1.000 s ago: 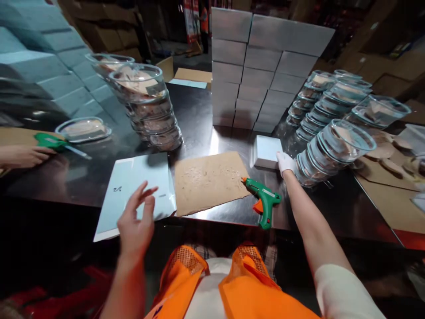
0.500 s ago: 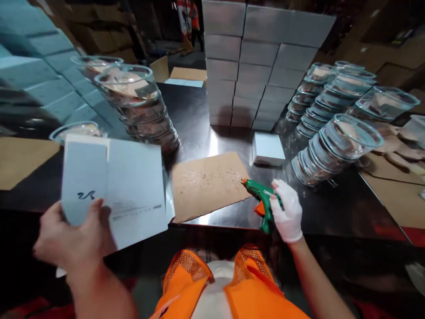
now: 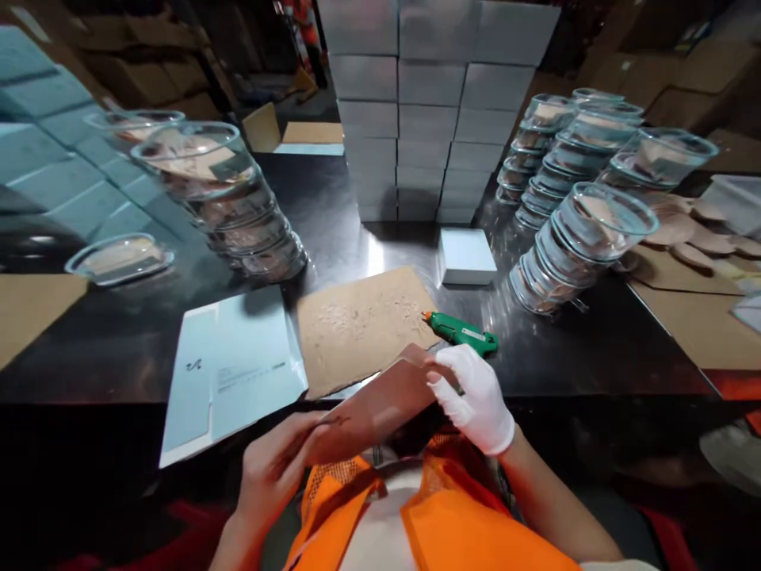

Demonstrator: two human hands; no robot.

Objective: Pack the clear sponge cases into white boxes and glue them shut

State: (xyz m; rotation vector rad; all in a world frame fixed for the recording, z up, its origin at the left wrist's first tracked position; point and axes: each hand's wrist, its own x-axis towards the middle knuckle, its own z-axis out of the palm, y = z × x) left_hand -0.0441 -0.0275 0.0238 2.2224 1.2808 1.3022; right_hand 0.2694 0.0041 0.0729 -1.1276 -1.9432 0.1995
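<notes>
Left hand: bare, pinched on the 7 o'clock end of the brown flat sheet.
Right hand: white-gloved, clamped on the sheet's 2 o'clock end.
Sheet axis: 7 to 2 o'clock, over the table edge.
Glue gun: at 12 o'clock, just beyond the right hand, nozzle toward 10 o'clock; right hand nearer.
Cardboard mat: at 11 o'clock.
Pale blue carton blank: at 9 o'clock; black script mark, small print unreadable.

The person wears a bright orange vest with a mesh weave at the shoulder straps, open down the front over a white shirt. The right hand is covered by a thin white glove that ends at the wrist. The left hand is ungloved, and both forearms are unsleeved.
</notes>
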